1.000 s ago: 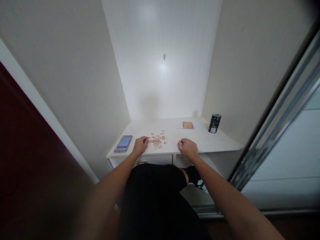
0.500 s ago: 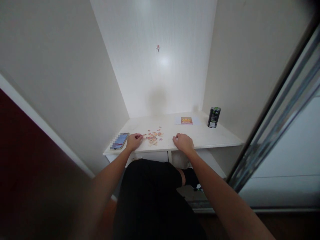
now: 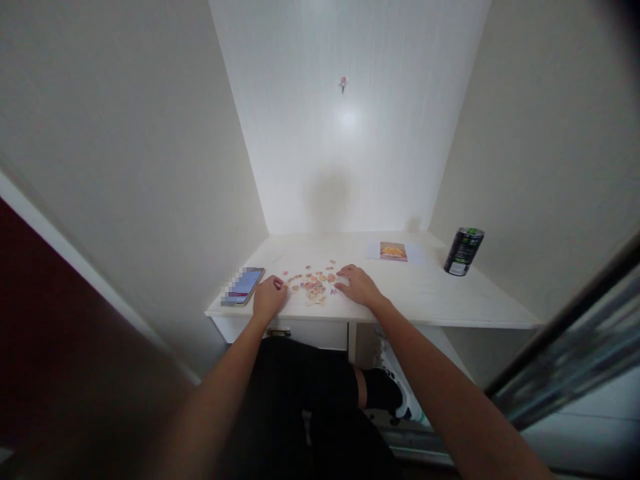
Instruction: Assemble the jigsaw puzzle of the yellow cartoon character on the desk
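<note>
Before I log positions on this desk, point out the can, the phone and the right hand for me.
Can (image 3: pixel 464 252): head view, on the middle of its dark side.
Phone (image 3: pixel 245 287): head view, on its screen.
Right hand (image 3: pixel 359 285): head view, on the back of the hand.

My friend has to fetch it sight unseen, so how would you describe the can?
Find the white desk set between two side walls. At its right end, right of the flat card, is the can. It is black with green marks and stands up, while the card and phone lie flat.
</note>
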Action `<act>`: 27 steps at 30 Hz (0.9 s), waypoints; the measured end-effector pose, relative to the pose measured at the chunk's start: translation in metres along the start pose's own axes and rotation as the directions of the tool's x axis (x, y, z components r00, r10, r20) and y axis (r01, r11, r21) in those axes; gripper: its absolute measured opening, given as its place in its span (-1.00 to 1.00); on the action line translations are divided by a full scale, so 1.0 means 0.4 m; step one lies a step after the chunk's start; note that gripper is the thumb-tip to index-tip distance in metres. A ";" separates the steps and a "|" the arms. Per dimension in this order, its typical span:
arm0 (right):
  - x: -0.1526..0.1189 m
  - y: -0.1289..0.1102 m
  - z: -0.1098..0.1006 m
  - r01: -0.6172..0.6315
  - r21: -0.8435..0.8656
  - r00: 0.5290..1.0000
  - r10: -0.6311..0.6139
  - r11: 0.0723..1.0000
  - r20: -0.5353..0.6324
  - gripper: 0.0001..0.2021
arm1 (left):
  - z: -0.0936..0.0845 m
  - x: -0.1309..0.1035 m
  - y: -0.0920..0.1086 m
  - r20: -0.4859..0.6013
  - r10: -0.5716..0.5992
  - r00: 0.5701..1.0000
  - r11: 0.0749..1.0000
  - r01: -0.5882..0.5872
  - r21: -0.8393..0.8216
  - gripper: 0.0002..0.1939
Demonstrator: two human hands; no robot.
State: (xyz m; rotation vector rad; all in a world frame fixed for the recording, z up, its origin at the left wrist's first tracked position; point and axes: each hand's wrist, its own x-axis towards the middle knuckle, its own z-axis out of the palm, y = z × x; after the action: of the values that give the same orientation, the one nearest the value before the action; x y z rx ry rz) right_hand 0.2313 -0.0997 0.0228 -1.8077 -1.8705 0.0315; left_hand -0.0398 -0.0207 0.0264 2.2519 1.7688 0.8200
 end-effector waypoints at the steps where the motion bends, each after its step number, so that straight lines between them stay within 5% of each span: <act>1: 0.010 0.004 0.005 0.027 0.007 1.000 -0.027 1.000 0.008 -0.65 | 0.005 0.002 -0.002 0.004 -0.005 1.000 1.000 0.005 0.006 -0.69; 6: 0.023 0.025 0.017 0.101 0.014 0.995 -0.101 0.995 0.014 -0.76 | 0.019 0.006 -0.010 -0.023 -0.004 1.000 1.000 0.003 -0.005 -0.77; 11: 0.017 0.023 0.022 0.132 -0.011 0.991 -0.132 0.991 -0.010 -0.78 | 0.021 0.002 -0.013 -0.075 0.127 0.989 0.988 -0.133 -0.078 -0.84; 18: 0.014 0.014 0.018 0.199 0.008 0.980 -0.199 0.980 -0.002 -0.77 | 0.010 -0.015 -0.004 0.019 0.360 0.933 0.922 -0.353 -0.159 -0.79; 27: 0.010 0.014 0.015 0.168 0.022 0.986 -0.168 0.986 -0.003 -0.81 | 0.010 -0.010 -0.006 0.041 0.413 0.910 0.899 -0.401 -0.177 -0.81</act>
State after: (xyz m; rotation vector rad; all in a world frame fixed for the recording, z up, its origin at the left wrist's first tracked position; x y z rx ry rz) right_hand 0.2343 -0.0934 0.0169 -1.6288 -2.0069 -0.0093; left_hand -0.0402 -0.0229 0.0206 2.5359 1.1572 0.8947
